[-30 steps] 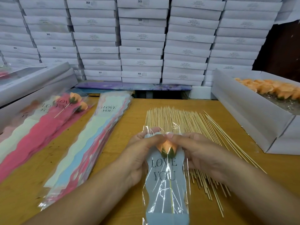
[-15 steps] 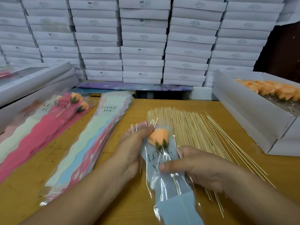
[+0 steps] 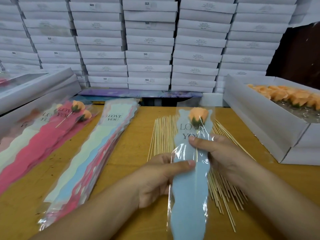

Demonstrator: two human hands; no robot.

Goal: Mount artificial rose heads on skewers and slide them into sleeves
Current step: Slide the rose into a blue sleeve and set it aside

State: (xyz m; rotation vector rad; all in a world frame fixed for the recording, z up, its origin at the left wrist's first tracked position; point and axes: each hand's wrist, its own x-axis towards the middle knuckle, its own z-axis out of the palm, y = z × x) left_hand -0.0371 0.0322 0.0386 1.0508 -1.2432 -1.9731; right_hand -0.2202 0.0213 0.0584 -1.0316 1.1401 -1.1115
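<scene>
Both hands are pinching the same blue sleeve point(image 3: 189, 179): the right hand point(image 3: 220, 153) has its thumb clamped across the front just under the "LOVE YOU" print, and the left hand point(image 3: 161, 177) has its thumb pressed on a bit lower down, fingers curled behind. The orange rose head point(image 3: 198, 116) sits at the top of the sleeve, inside the clear film, with its skewer point(image 3: 196, 153) running down the middle as a faint line.

Everything else relative to that sleeve: the loose skewer pile point(image 3: 164, 135) lies right under and behind it, the stack of empty sleeves point(image 3: 97, 153) is off to its left, two finished roses point(image 3: 79, 110) sit further left, and the box of rose heads point(image 3: 284, 96) is to its right.

What I'd worry about: the film looks thin and crinkly, so a skewer tip pushed off-centre could poke through or snag. Squeezing too hard near the stem might tilt the rose sideways or pull it off the stick. Also, dragging the sleeve low could scatter the pile underneath.
</scene>
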